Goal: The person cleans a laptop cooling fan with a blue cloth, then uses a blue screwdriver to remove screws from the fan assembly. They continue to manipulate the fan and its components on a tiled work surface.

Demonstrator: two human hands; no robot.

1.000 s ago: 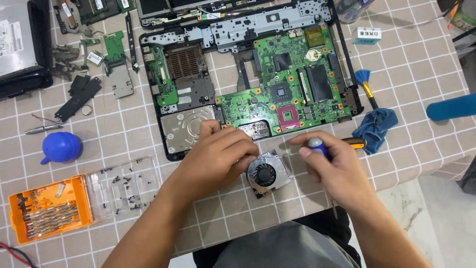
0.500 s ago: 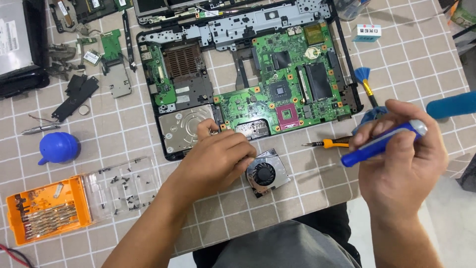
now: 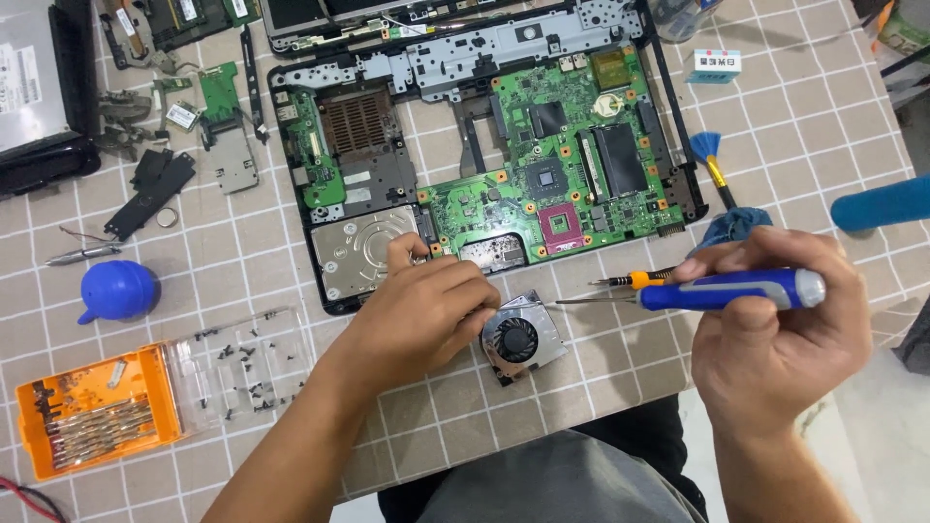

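Observation:
My left hand (image 3: 421, 315) rests on the tiled table, fingers curled against the left side of a small metal cooling fan (image 3: 520, 339) that lies near the front edge. My right hand (image 3: 775, 334) grips a blue-handled screwdriver (image 3: 722, 289) held level, its thin tip pointing left, above and right of the fan. Just behind the hands lies an opened laptop base with a green circuit board (image 3: 542, 174) and a silver hard drive (image 3: 358, 252).
An orange-handled screwdriver (image 3: 630, 280), a blue brush (image 3: 712, 160) and a blue cloth (image 3: 731, 228) lie right of the laptop. At the left are an orange bit case (image 3: 92, 407), a clear tray of screws (image 3: 237, 373), a blue air blower (image 3: 116, 291) and loose parts.
My right hand lifted the blue screwdriver off the fan, swung out to the right, and now holds it level pointing left. My left hand stayed by the fan.

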